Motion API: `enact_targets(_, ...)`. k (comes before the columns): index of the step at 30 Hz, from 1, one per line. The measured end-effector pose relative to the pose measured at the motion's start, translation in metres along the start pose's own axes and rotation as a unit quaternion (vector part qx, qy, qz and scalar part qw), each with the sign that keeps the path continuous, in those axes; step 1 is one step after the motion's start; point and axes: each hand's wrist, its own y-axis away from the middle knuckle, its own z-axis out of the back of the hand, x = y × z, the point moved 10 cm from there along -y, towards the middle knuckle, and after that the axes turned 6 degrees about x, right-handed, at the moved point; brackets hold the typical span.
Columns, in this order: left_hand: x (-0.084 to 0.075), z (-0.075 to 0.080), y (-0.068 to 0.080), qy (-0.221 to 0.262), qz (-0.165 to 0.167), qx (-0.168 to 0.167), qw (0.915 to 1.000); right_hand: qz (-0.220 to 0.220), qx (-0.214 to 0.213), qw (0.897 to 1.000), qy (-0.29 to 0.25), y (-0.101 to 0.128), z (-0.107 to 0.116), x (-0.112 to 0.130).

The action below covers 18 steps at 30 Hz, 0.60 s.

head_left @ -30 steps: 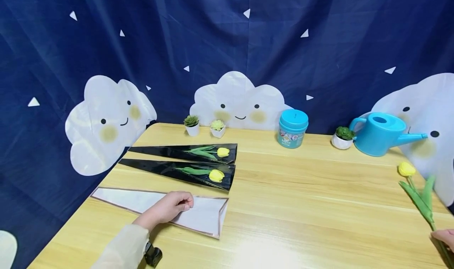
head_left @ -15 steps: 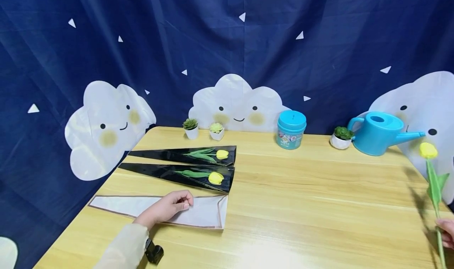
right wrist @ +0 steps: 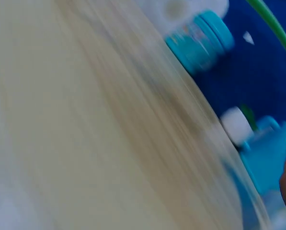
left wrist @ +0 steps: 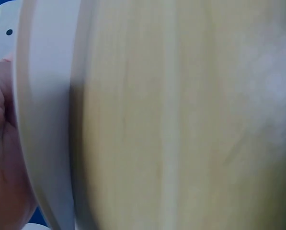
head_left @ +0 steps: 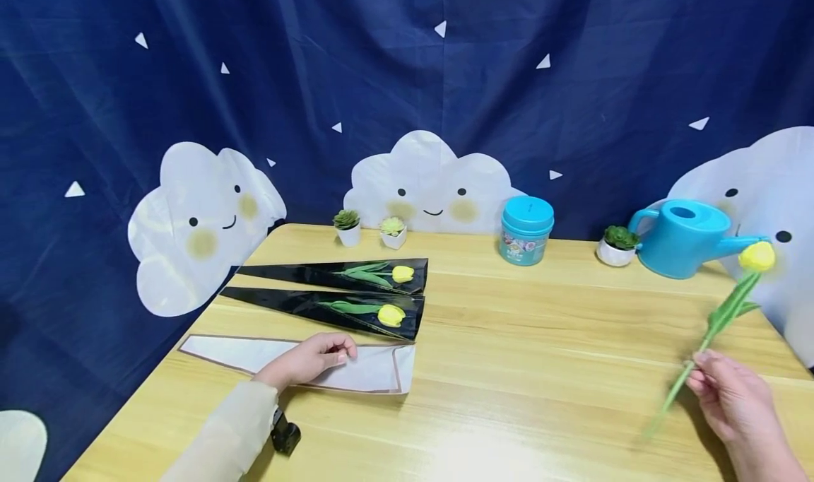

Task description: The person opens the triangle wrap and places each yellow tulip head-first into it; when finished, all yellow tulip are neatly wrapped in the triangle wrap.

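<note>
Yellow tulip [head_left: 757,256] held tilted above the table's [head_left: 540,369] right side — stem pinched in the right hand [head_left: 731,397], fingers curled round it. Left hand [head_left: 311,358] rests, fingers bent, on a white paper sleeve [head_left: 375,369] — just behind lie two black sleeves [head_left: 299,305] holding tulips; watering can [head_left: 683,238] stands behind the held flower.

You see a table [head_left: 540,369] of pale yellow wood grain. The backdrop [head_left: 381,65] is navy w/ white triangles and white clouds w/ smiling faces. Two sleeves [head_left: 331,291] are black, each w/ a yellow tulip and green leaves. The flat sleeve [head_left: 375,369] is white, brown-edged. Your loose tulip [head_left: 731,305]: yellow head, green stem. The watering can [head_left: 683,238] and jar [head_left: 526,231] are turquoise.
</note>
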Motion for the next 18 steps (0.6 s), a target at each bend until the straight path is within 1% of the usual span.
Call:
enact_targets(4, 0.0, 0.0, -0.003, 0.002, 0.003, 0.005, 1.0, -0.021, 0.046, 0.999, -0.002, -0.009, -0.026, -0.03)
enact_targets(6, 0.001, 0.0, -0.005, 0.003, 0.007, 0.007, 0.9999, -0.032, 0.062, 0.997, 0.012, -0.013, -0.038, -0.044)
enact_targets(9, 0.002, 0.0, -0.007, 0.002, 0.017, 0.009, 0.9998, -0.048, 0.075, 0.995, 0.039, -0.017, -0.054, -0.064)
enact_targets(13, 0.003, 0.0, -0.007, -0.003, 0.021, 0.007, 0.9998, -0.063, 0.094, 0.99, 0.082, -0.022, -0.078, -0.088)
enact_targets(16, 0.003, 0.0, -0.008, 0.0, 0.021, 0.004, 0.9998, -0.071, 0.108, 0.986, 0.103, -0.026, -0.094, -0.105)
enact_targets(18, 0.004, 0.0, -0.008, 0.002, 0.022, 0.002, 0.9997, -0.074, 0.111, 0.985, 0.107, -0.029, -0.103, -0.115)
